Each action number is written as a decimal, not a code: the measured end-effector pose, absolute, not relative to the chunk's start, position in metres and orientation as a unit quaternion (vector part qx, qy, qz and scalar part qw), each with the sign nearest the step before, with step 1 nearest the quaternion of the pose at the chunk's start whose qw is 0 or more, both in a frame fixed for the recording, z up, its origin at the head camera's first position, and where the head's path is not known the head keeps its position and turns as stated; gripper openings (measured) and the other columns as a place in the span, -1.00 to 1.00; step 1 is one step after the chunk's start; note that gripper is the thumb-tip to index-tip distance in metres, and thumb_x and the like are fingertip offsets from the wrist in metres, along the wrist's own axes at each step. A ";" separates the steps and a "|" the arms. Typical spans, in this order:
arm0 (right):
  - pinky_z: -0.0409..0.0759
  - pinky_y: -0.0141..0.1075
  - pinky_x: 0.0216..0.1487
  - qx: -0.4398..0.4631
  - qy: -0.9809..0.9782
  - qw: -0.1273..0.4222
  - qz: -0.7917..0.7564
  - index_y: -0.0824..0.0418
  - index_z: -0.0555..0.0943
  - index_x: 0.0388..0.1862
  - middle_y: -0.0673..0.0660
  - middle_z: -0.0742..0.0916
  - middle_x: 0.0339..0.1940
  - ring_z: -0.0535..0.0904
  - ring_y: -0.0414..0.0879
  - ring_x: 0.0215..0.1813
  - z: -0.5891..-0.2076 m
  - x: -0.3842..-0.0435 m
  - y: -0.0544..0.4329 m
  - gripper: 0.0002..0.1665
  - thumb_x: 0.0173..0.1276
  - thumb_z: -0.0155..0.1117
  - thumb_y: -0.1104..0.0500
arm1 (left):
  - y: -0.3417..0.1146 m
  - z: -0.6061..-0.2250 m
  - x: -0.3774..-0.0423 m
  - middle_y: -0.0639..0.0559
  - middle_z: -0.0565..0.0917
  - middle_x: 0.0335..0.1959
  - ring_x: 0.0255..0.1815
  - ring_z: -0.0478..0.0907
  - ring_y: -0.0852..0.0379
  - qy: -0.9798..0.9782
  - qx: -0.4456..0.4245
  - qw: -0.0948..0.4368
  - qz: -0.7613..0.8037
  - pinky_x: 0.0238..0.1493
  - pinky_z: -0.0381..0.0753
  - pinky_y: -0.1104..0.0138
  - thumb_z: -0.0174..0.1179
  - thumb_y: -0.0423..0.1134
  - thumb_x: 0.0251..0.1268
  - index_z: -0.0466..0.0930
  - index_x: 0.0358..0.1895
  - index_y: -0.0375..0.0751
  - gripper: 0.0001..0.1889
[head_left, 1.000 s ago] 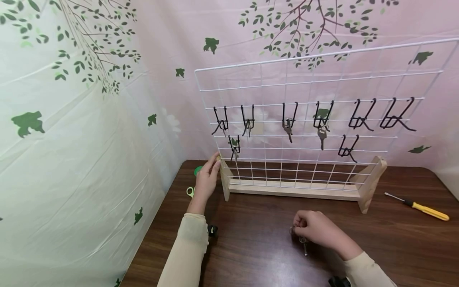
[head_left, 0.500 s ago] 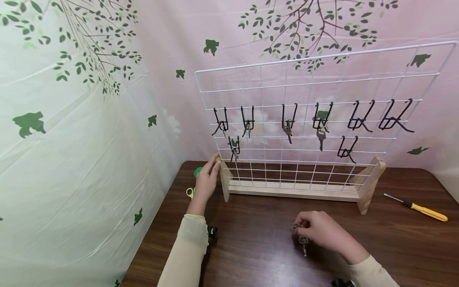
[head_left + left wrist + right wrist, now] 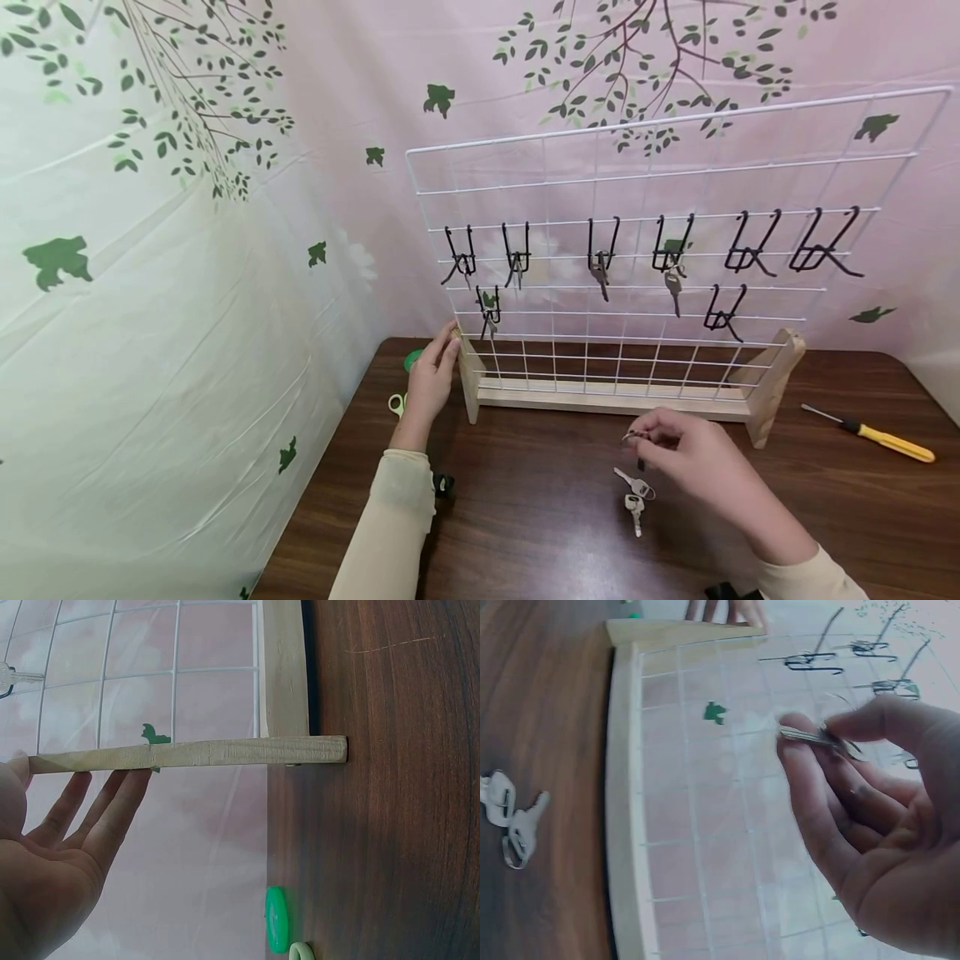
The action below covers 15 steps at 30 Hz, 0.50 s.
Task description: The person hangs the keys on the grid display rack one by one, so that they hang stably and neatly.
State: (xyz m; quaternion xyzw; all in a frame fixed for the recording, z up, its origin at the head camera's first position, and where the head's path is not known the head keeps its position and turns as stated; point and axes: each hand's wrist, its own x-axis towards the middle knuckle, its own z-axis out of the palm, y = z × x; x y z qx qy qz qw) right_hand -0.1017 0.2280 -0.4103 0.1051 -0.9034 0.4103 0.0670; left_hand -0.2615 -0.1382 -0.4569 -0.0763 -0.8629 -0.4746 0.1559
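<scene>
My right hand (image 3: 693,458) pinches a key (image 3: 810,736) with a ring between thumb and fingertips, a little above the table in front of the rack. Two more keys lie on the tabletop below it: one key (image 3: 628,479) with a ring, and another key (image 3: 636,515) overlapping it. My left hand (image 3: 431,379) rests its extended fingers on the outer face of the wooden side piece (image 3: 202,754) of the white wire grid rack (image 3: 555,367). Black wire hooks hang on the grid; several carry keys, such as the key (image 3: 672,287) near the middle.
On the right of the table lies a screwdriver (image 3: 892,442) with a yellow handle. Beyond my left hand are a green round object (image 3: 277,919) and light green scissors (image 3: 396,404). Bare hooks (image 3: 750,254) hang at the grid's right side. A leaf-patterned cloth backs the table.
My right hand has lifted a key off the table and moved up toward the rack, uncovering the two keys left lying there. The left hand stays in place on the side piece.
</scene>
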 end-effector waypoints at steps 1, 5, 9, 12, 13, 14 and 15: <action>0.58 -0.43 -0.36 0.098 -0.900 0.075 0.419 0.01 0.78 -0.23 -0.15 0.77 -0.46 0.59 -0.42 -0.41 -0.407 -0.101 0.229 -0.95 0.42 0.51 0.17 | -0.138 -0.457 -0.261 -0.11 0.57 0.54 0.45 0.62 -0.19 -0.863 -0.076 0.156 -0.475 0.33 0.70 -0.13 0.03 0.14 0.72 0.46 0.59 0.11 -0.47; 0.71 -0.43 -0.34 0.075 -0.873 0.091 0.474 0.19 0.80 -0.10 0.01 0.87 -0.37 0.73 -0.36 -0.39 -0.396 -0.100 0.235 -0.88 0.54 0.42 0.16 | -0.139 -0.458 -0.261 -0.12 0.58 0.53 0.37 0.68 -0.19 -0.863 -0.073 0.151 -0.477 0.26 0.74 -0.12 0.03 0.14 0.72 0.46 0.59 0.14 -0.47; 0.77 -0.44 -0.27 0.053 -0.850 0.105 0.514 0.34 0.76 0.09 -0.10 0.89 -0.33 0.81 -0.32 -0.35 -0.385 -0.099 0.243 -0.72 0.61 0.33 0.17 | -0.139 -0.458 -0.260 -0.12 0.59 0.52 0.30 0.72 -0.18 -0.863 -0.073 0.149 -0.477 0.20 0.77 -0.09 0.03 0.14 0.72 0.44 0.60 0.14 -0.47; 0.74 -0.49 -0.27 0.026 -0.840 0.119 0.529 0.38 0.74 0.16 -0.30 0.87 -0.32 0.83 -0.32 -0.34 -0.378 -0.098 0.250 -0.64 0.62 0.32 0.12 | -0.138 -0.458 -0.261 -0.12 0.60 0.50 0.27 0.73 -0.17 -0.862 -0.074 0.148 -0.478 0.16 0.79 -0.05 0.02 0.14 0.72 0.44 0.60 0.13 -0.47; 0.73 -0.51 -0.25 0.017 -0.836 0.122 0.534 0.38 0.74 0.18 -0.34 0.86 -0.31 0.84 -0.32 -0.32 -0.375 -0.098 0.252 -0.62 0.63 0.32 0.10 | -0.138 -0.457 -0.261 -0.12 0.60 0.50 0.28 0.72 -0.17 -0.862 -0.074 0.148 -0.479 0.16 0.79 -0.05 0.02 0.14 0.72 0.44 0.60 0.14 -0.47; 0.72 -0.53 -0.24 0.007 -0.833 0.127 0.538 0.38 0.74 0.18 -0.37 0.86 -0.30 0.84 -0.32 -0.32 -0.372 -0.097 0.254 -0.60 0.62 0.33 0.08 | -0.138 -0.457 -0.261 -0.12 0.60 0.50 0.28 0.72 -0.18 -0.861 -0.074 0.148 -0.481 0.16 0.79 -0.05 0.02 0.14 0.72 0.44 0.60 0.14 -0.47; 0.71 -0.56 -0.22 -0.004 -0.831 0.132 0.540 0.36 0.74 0.20 -0.38 0.86 -0.29 0.84 -0.33 -0.31 -0.369 -0.097 0.256 -0.58 0.62 0.33 0.05 | -0.138 -0.457 -0.261 -0.12 0.60 0.51 0.31 0.71 -0.18 -0.861 -0.074 0.148 -0.481 0.17 0.79 -0.06 0.02 0.14 0.72 0.44 0.60 0.14 -0.47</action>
